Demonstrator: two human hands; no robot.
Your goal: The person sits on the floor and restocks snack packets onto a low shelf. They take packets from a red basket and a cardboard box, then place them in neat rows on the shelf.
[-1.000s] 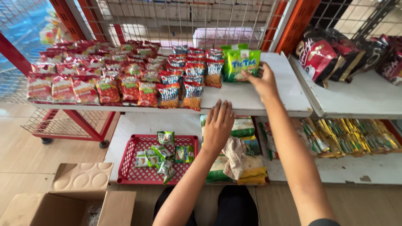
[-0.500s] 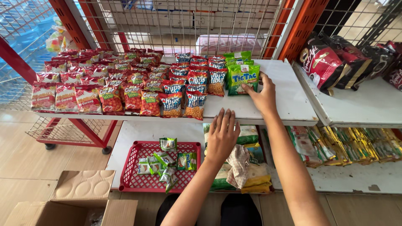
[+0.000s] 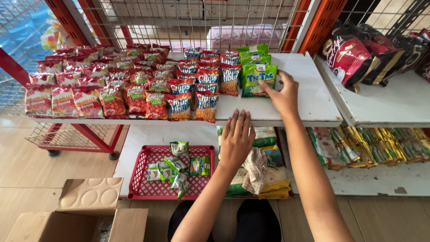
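My right hand point(image 3: 283, 93) rests its fingertips on the lower right corner of a green snack packet point(image 3: 258, 79) at the front of a row of green packets on the white upper shelf point(image 3: 304, 85). My left hand point(image 3: 236, 140) hovers flat with fingers spread, just below the shelf's front edge, holding nothing. Beneath it lie yellow and green packets with a checked cloth point(image 3: 256, 169). Rows of red and blue snack packets point(image 3: 179, 104) fill the shelf to the left of the green ones.
A red plastic basket point(image 3: 141, 180) with several small green packets stands on the lower shelf. An open cardboard box point(image 3: 80, 215) sits on the floor at lower left. Dark red bags point(image 3: 348, 54) lie on the right shelf, sachets below. Wire mesh backs the shelves.
My view has shifted closer. Both hands have stayed near the same places, the right on the green packet, the left under the shelf edge.
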